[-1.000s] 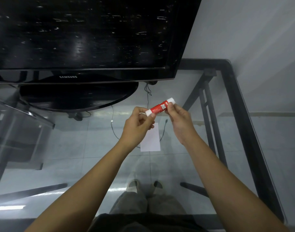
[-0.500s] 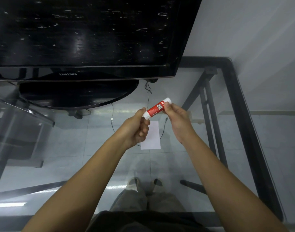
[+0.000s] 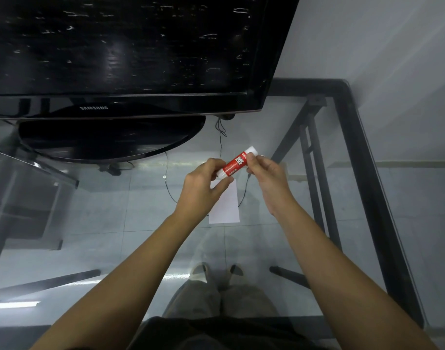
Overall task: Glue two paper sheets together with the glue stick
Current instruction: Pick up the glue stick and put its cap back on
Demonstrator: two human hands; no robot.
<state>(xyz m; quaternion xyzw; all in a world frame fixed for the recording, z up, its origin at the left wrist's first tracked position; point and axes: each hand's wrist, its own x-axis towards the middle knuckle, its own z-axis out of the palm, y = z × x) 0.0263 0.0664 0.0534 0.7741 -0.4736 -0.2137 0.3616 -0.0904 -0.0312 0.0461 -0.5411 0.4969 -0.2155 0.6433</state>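
**Glue stick (image 3: 235,162) pinched at both ends above the paper**

Hands meet in the middle of the view, raised over the glass tabletop (image 3: 115,213). The left hand (image 3: 203,190) pinches the lower white end of the glue stick between its thumb and curled fingers. The right hand (image 3: 266,178) pinches the red body nearer the upper end with thumb and fingertips, so the other white tip pokes out past them. The stick is tilted, its lower end toward the left hand and its upper end up and to the right, and white lettering shows on the red label. Which white end is the cap cannot be told.

Directly below the hands a white paper sheet (image 3: 226,205) lies flat on the glass, its upper part hidden by the left hand. Whether it is one sheet or two stacked cannot be told.

At the far side of the tabletop stands a black television (image 3: 128,46) on a dark oval base (image 3: 110,137), with a thin black cable (image 3: 220,137) hanging at its right corner. The table's black metal frame (image 3: 355,152) runs along the right edge. Through the glass the tiled floor and the person's shoes (image 3: 203,271) show.
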